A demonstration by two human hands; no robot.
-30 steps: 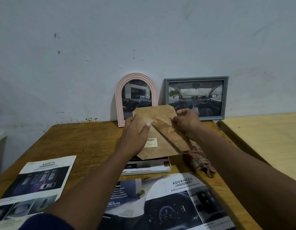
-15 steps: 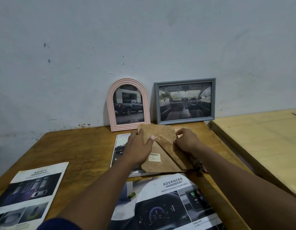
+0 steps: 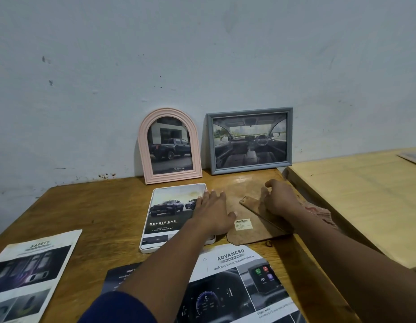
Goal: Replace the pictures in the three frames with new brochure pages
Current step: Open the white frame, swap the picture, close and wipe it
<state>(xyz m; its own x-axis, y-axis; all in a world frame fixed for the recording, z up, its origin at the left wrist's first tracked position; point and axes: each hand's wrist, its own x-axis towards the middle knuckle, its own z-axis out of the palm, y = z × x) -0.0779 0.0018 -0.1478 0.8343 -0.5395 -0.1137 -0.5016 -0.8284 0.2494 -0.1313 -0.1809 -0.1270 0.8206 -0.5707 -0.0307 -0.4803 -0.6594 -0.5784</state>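
A white frame [image 3: 174, 217] lies flat on the wooden table [image 3: 97, 206] with a "Double Cab" truck page in it. Right of it lies the brown backing board [image 3: 246, 231] with its stand flap raised. My left hand [image 3: 214, 213] rests flat across the frame's right edge and the board. My right hand [image 3: 279, 199] rests on the board's flap, fingers bent over it. A pink arched frame [image 3: 169, 145] and a grey rectangular frame [image 3: 249, 139] lean against the wall, both with car pictures.
Two brochure pages lie near me: a "Safety" page [image 3: 30, 273] at the left and an "Advanced" page [image 3: 237, 285] in front. A folded cloth [image 3: 318, 213] sits under my right forearm. A paler table [image 3: 365, 201] stands to the right.
The backing board has come down from over the white frame and now lies flat to its right, uncovering the truck page. Both hands moved down with it.
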